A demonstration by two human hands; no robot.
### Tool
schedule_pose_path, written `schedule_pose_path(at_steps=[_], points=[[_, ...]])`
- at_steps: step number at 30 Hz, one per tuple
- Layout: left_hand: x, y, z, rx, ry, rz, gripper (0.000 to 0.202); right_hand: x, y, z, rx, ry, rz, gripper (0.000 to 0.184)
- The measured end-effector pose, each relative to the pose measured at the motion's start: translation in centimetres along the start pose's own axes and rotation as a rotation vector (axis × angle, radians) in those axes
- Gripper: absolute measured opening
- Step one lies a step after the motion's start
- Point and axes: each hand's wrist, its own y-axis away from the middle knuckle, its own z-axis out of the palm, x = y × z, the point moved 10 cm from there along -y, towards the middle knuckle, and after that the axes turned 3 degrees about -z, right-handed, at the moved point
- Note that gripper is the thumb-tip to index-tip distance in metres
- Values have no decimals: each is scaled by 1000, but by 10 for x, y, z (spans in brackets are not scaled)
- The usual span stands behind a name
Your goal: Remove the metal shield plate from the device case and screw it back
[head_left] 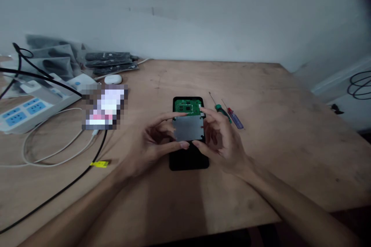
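Note:
A black device casing [189, 161] lies on the table, with a green circuit board [185, 107] showing in its upper part. Over its middle is a flat silver metal plate [189, 128] with small notches along its edges. My left hand [153, 137] grips the plate from the left, index finger along the upper edge and thumb at the lower edge. From the right, my right hand [222, 137] pinches the same edges with index finger and thumb. Whether the plate rests in the casing or is held just above it, I cannot tell.
Right of the casing lie a green-handled screwdriver [222, 112] and a red and purple screwdriver [235, 118]. On the left are a blurred phone [106, 107], a power strip [26, 114], cables, a white earbud case [113, 79] and plastic-wrapped packets [111, 61]. A wall stands behind.

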Motion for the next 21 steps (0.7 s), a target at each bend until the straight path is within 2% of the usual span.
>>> schedule_pose_path(at_steps=[3, 9, 15, 21], points=[[1, -1, -1, 12, -3, -3, 63, 0, 0, 1, -1, 8, 8, 73], [0, 2, -6, 49, -58, -15, 66, -4, -3, 1, -27, 73, -19, 60], [-2, 0, -2, 22, 25, -35, 64, -4, -4, -2, -17, 142, -31, 55], [-4, -2, 0, 7, 64, -84, 64, 0, -5, -1, -36, 121, -4, 54]])
